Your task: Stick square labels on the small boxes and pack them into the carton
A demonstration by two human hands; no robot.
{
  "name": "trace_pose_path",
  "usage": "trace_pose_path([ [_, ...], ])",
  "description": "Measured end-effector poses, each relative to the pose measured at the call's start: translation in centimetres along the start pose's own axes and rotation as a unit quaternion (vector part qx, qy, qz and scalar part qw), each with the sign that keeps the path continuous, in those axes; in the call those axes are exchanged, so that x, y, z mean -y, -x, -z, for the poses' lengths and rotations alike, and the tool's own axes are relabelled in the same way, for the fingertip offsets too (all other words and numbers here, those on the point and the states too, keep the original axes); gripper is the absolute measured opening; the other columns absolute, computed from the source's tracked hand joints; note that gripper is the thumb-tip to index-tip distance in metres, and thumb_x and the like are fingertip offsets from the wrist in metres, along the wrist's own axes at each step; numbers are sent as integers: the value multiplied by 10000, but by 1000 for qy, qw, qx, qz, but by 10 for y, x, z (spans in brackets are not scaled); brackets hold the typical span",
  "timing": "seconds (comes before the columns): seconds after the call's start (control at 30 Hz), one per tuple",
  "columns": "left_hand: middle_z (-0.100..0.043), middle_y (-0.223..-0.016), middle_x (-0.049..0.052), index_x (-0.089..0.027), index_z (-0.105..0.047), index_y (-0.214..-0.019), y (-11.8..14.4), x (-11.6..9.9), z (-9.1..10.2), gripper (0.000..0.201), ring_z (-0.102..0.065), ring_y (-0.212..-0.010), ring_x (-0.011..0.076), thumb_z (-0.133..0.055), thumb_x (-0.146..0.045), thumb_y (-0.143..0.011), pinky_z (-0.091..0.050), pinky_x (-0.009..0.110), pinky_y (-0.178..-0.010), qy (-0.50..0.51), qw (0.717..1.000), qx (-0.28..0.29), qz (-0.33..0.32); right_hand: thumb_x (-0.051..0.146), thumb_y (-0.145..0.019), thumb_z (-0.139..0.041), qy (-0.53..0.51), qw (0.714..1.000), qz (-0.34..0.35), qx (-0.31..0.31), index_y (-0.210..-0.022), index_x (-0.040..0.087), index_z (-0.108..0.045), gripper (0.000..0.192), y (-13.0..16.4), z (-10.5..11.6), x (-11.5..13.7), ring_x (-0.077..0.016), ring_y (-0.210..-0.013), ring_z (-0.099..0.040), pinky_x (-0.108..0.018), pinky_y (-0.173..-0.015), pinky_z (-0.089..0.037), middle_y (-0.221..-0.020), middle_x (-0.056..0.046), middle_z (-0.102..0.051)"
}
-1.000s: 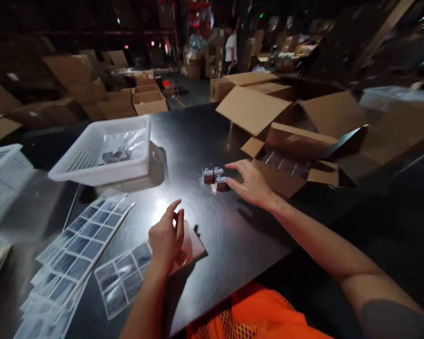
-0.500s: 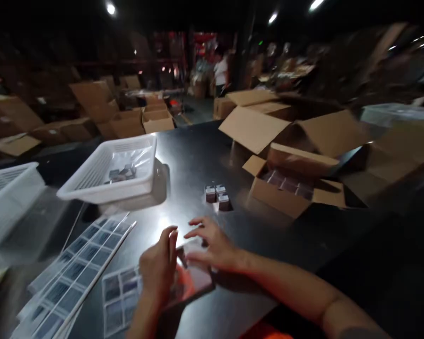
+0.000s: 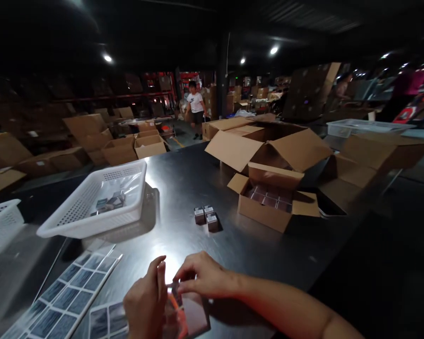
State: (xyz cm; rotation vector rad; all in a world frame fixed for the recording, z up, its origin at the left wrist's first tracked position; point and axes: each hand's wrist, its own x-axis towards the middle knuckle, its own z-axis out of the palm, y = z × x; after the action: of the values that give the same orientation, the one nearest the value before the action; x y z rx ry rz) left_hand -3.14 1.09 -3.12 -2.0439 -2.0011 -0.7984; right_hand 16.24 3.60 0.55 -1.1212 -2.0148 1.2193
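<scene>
Both of my hands meet low over the dark table (image 3: 183, 188). My left hand (image 3: 144, 301) and my right hand (image 3: 201, 278) pinch the top edge of a small clear plastic bag (image 3: 185, 315) that rests on the table in front of me. Sticker sheets (image 3: 67, 301) with dark rectangular labels lie to the left of my hands. Three small boxes (image 3: 206, 216) stand together further out on the table. Beyond them to the right sits a small open cardboard carton (image 3: 268, 214) with several small boxes inside.
A white plastic basket (image 3: 92, 202) with a few small items stands at the left, another basket (image 3: 0, 226) at the far left edge. Large open cardboard boxes (image 3: 268, 146) crowd the right back. A person in a white shirt (image 3: 196, 110) stands far off among stacked cartons.
My right hand came back from the three small boxes to join my left hand on the bag. The view tilted upward, so my hands now sit lower in frame.
</scene>
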Motion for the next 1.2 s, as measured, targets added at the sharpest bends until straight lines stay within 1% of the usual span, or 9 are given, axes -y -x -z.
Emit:
trace_pose_path([
  [0.17, -713, -660, 48, -276, -735, -1177, -4, 7, -1, 426, -652, -580, 244, -361, -446, -1067, -308, 293, -557, -7, 1000, 24, 19, 236, -844, -800, -1, 999, 22, -39, -984, 217, -818, 142, 2, -4, 2, -162, -817, -716, -248, -775, -533, -897, -3, -788],
  [0.3, -696, -626, 52, -274, -737, -1179, -12, 15, 3, 408, -639, -547, 252, -395, -451, -1044, -260, 274, -533, 25, 988, 124, 90, 210, -900, -717, 138, 982, 127, -32, -980, 193, -770, 98, 1, -8, -5, -211, -953, -713, -353, -948, -522, -982, -51, -787],
  [0.43, -700, -652, 58, -284, -752, -1149, -21, 21, 7, 448, -651, -579, 259, -358, -473, -1049, -295, 272, -544, 96, 977, 141, 128, 255, -927, -679, 249, 936, 247, -12, -953, 202, -734, 80, -1, -7, -6, -249, -1122, -673, -426, -1021, -492, -1124, -85, -762],
  [0.6, -668, -629, 51, -287, -782, -1026, -28, 19, 12, 454, -563, -519, 231, -384, -505, -1024, -278, 273, -536, 120, 976, 82, 159, 364, -959, -629, 107, 928, 357, 17, -847, 314, -671, 129, 7, 18, 17, -181, -1119, -704, -314, -1017, -555, -1134, 19, -750],
  [0.7, -700, -694, 65, -253, -781, -997, -30, 10, 21, 429, -544, -541, 215, -398, -445, -1018, -258, 277, -576, 112, 976, 59, 175, 383, -948, -662, 37, 938, 303, -163, -973, 347, -665, 44, 9, 53, 17, -220, -1098, -702, -358, -1001, -574, -1160, -4, -715],
  [0.77, -715, -731, 74, -228, -782, -1002, -31, 3, 26, 399, -546, -561, 208, -419, -396, -1011, -248, 279, -591, 111, 976, 74, 175, 394, -941, -666, 30, 931, 240, -272, -1206, 339, -626, 274, 5, 79, 2, -278, -1213, -639, -466, -1093, -510, -1266, -63, -665],
  [0.83, -710, -725, 66, -216, -782, -1018, -31, -3, 27, 382, -561, -584, 203, -433, -370, -1010, -255, 278, -603, 115, 976, 91, 161, 361, -944, -647, 66, 927, 182, -321, -1462, 326, -470, 549, 0, 100, -20, -298, -1332, -557, -541, -1196, -396, -1367, -96, -624],
  [1.0, -672, -647, 37, -221, -782, -993, -22, -10, 24, 386, -602, -617, 198, -429, -375, -1013, -286, 275, -622, 124, 980, 112, 110, 205, -900, -653, 323, 915, 19, -240, -1683, 239, -77, 973, -11, 113, -53, -337, -1417, -518, -557, -1179, -422, -1553, -173, -526],
  [1.2, -651, -603, 46, -203, -779, -1024, -18, -11, 20, 432, -638, -600, 210, -389, -386, -1041, -294, 289, -610, 143, 978, 145, 50, 60, -866, -592, 383, 900, 36, -202, -1628, 165, -342, 809, -21, 95, -49, -335, -1397, -552, -513, -1153, -449, -1356, -193, -673],
])
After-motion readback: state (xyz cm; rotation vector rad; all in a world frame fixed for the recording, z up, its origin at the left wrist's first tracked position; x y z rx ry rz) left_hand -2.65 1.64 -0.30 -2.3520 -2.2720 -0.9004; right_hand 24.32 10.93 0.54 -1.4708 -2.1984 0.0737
